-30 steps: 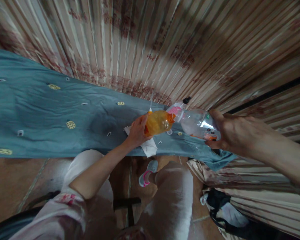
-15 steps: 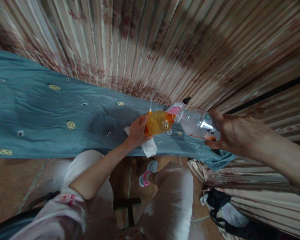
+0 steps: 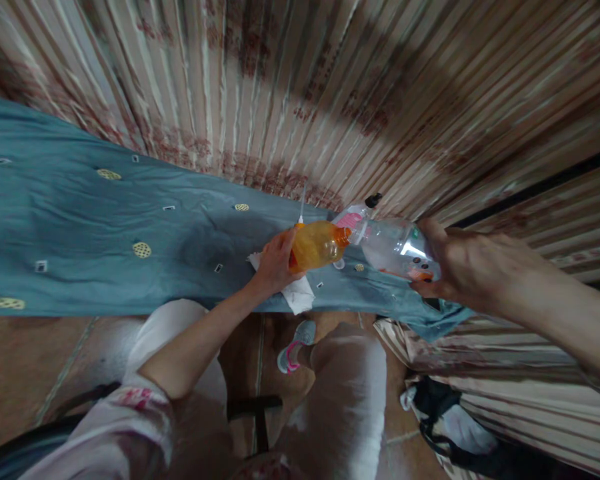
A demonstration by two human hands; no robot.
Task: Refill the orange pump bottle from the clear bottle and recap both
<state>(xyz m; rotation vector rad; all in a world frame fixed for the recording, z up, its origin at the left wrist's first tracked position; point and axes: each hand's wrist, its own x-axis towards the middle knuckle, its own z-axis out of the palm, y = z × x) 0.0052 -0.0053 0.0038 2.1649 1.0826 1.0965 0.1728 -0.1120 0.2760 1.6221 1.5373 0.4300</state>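
- While I watch from the head camera, both hands are busy. Left hand (image 3: 277,263) grips the orange bottle (image 3: 317,247) around its base end; right hand (image 3: 463,263) grips the clear bottle (image 3: 395,243) at its base end.
- Both bottles are above the right part of the worktop (image 3: 90,220), between front and rear edges, clear one nearer the right end. Necks face each other. Can't tell if the rims touch or overlap.
- Both look tipped onto their sides; true slope is hard to read from overhead.
- Step in hand, my read: lining the two necks up. I'd want them coaxial, wrists steady, small corrections from one hand only.
- I'd go light on grip: thin plastic walls probably dent, and a squeeze could push any contents out. Can't tell what either holds.
- Materials: orange bottle is translucent, smooth, rounded shoulder, short neck. Clear one is glossy, wider, with dark spots and an orange patch near its base.
- Crumpled white tissue (image 3: 299,295), soft and creased, lies under the left hand at the front edge. Paper or cloth, can't tell.
- Toward the rear edge: a see-through container (image 3: 350,219) with pink print and black top, partly behind the clear bottle; also a thin pale stem (image 3: 301,210).
- Worktop cover is teal fabric, wrinkled, with yellow patches. Pleated curtain (image 3: 280,80) runs along the rear edge.
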